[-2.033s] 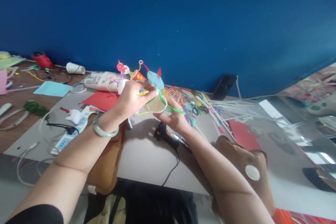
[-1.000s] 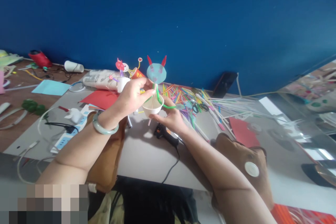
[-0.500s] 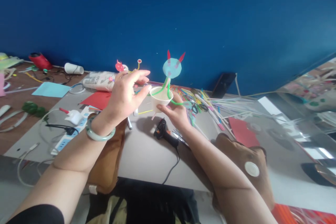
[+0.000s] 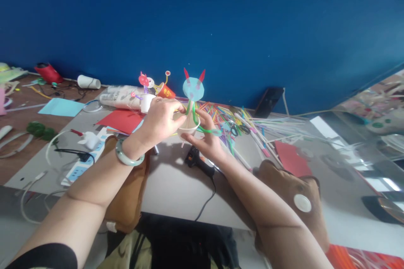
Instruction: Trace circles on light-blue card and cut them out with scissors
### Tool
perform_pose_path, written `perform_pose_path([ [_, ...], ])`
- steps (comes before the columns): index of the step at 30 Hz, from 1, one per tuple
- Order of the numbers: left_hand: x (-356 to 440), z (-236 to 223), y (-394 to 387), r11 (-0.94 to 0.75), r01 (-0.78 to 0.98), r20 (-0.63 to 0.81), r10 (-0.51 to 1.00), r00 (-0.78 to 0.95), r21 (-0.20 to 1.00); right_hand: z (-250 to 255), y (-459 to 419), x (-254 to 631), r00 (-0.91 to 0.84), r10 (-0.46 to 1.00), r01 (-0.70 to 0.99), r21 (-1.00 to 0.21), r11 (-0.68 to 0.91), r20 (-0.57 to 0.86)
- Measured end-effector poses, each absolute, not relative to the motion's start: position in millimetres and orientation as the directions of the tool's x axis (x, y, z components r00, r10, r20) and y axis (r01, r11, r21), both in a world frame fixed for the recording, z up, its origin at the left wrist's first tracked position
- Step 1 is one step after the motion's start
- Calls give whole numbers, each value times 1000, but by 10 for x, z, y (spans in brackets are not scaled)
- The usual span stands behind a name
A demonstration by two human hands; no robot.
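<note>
A white paper cup (image 4: 187, 131) is held up over the table by my right hand (image 4: 208, 139), whose fingers and thumb wrap its right side. Out of the cup rises a light blue paper disc (image 4: 193, 89) with two red pointed ears on top. Green pipe cleaners (image 4: 202, 127) bend down from below the disc, one reaching out to the right over the rim. At the cup's left rim, my left hand (image 4: 162, 117) is closed, thumb and fingertips pinching the left green pipe cleaner; the fingers partly hide the grip.
A black glue gun (image 4: 199, 162) lies below the cup, its cord running forward. Behind are many coloured sticks (image 4: 221, 113), a red paper sheet (image 4: 120, 120) and small cup figures (image 4: 147, 101). A power strip (image 4: 77, 170) is left; brown pouches (image 4: 129, 193) lie near both forearms.
My right hand has brought the cup and disc left and slightly down. My left hand, spread apart before, has moved right and closed at the cup's left rim.
</note>
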State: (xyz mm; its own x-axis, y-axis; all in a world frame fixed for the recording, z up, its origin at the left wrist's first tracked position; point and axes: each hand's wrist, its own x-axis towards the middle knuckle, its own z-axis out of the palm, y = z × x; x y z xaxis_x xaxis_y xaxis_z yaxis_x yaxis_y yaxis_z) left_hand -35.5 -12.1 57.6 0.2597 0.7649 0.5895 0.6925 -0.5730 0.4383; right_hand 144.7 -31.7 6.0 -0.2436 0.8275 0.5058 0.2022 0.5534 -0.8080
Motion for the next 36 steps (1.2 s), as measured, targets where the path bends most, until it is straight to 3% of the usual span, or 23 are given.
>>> perform_pose_path([
  [10, -348, 594, -172, -491, 739, 535, 818, 210, 462, 35, -301, 1425, -275, 769, 181, -754, 631, 577],
  [24, -358, 583, -197, -493, 753, 549, 809, 212, 435, 2, -300, 1413, -251, 809, 202, -788, 581, 532],
  [27, -383, 671, -268, -564, 695, 622, 754, 212, 447, -27, -229, 1455, -194, 841, 184, -824, 536, 504],
  [31, -419, 792, -348, -619, 539, 714, 699, 46, 572, -23, -117, 1549, -73, 874, 108, -868, 485, 480],
  [36, -344, 613, -159, -580, 205, 604, 793, -80, 788, 112, -109, 1634, 9, 900, -1, -900, 435, 435],
])
